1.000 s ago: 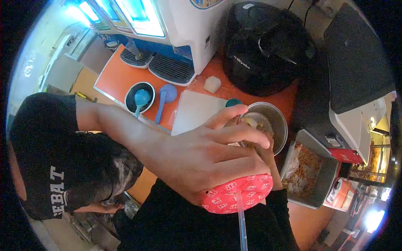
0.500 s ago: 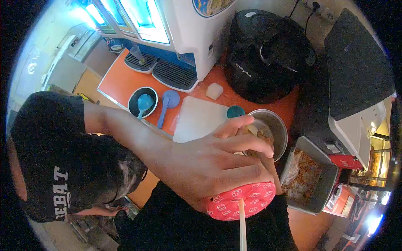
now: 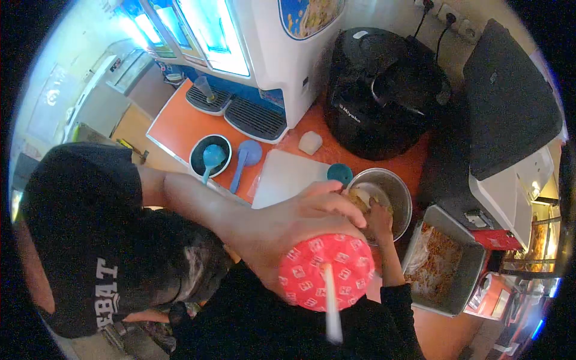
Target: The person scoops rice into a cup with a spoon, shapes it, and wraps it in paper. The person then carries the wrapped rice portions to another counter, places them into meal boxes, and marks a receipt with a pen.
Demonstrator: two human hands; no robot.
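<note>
My right hand (image 3: 380, 221) reaches down into a round metal bowl (image 3: 403, 191), its fingers bent among pale brown food pieces (image 3: 360, 197). What the fingertips grip is too small and partly hidden to name. My left hand does not show. Close to the camera, a co-worker's hand (image 3: 300, 213) holds a cup with a red patterned lid (image 3: 306, 282). A whitish straw (image 3: 332, 306) sticks out of the lid toward me. That hand and the cup cover part of my lap and of the bowl's near side.
The co-worker (image 3: 72, 240), in black, stands at my left. On the orange counter are a white board (image 3: 285, 174), a teal cup (image 3: 340, 174), a blue scoop (image 3: 247, 157), a dark bowl (image 3: 201, 157), a drink dispenser (image 3: 279, 66), a black Miyako cooker (image 3: 372, 96) and a metal tray of brown crumbs (image 3: 447, 258).
The co-worker's hand and the lidded cup have shifted left and slightly up, uncovering more of my right hand and forearm at the bowl. The view has tilted a little.
</note>
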